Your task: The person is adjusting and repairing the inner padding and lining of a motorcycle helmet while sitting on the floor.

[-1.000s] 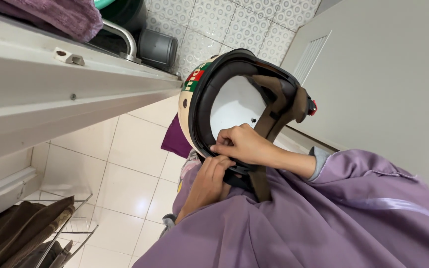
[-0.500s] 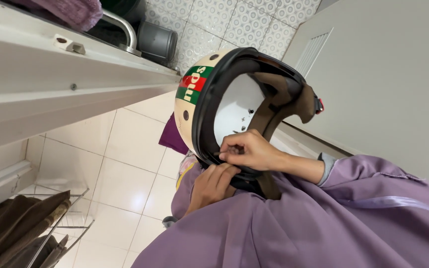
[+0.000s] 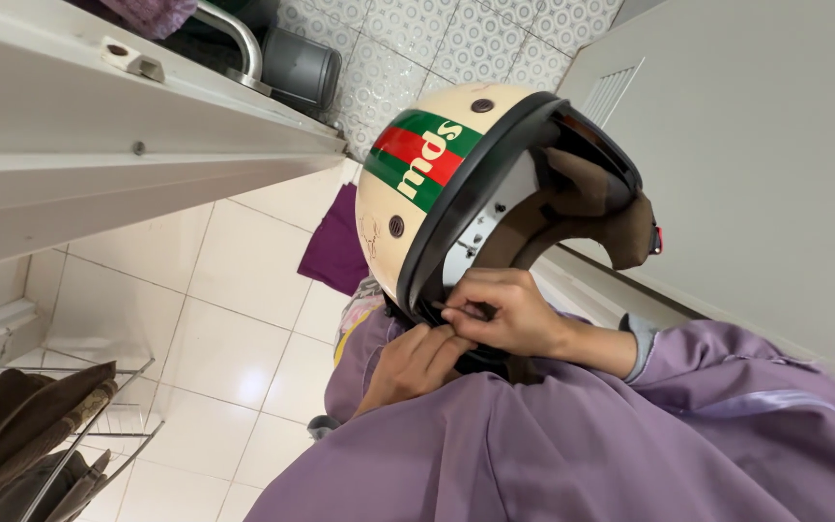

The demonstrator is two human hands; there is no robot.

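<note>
My right hand (image 3: 504,314) is pinched narrow on something small and dark at the near rim of the helmet (image 3: 437,193) — a strap end or clip, I can't tell which. My left hand (image 3: 417,362) comes up just under it, fingers curled and touching the same spot; what they grip, if anything, is hidden. The helmet sits tilted above my purple sleeves (image 3: 630,435), cream shell to the left with a green and red stripe (image 3: 422,155), open side to the right, brown padding (image 3: 582,198) showing inside.

Risk, as I judge it: neither hand is carrying the shell, only this little piece at the rim, so a slipped pinch could let the helmet roll left and drop to the tiled floor (image 3: 244,290).

Containers: the helmet's hollow holds just its padding and white liner. Far left, a dark bin (image 3: 302,68) by the wall, contents not visible. Near left, a wire rack (image 3: 113,425) with brown cloth (image 3: 21,425) draped in it. A purple cloth (image 3: 335,242) lies on the floor behind the helmet.
</note>
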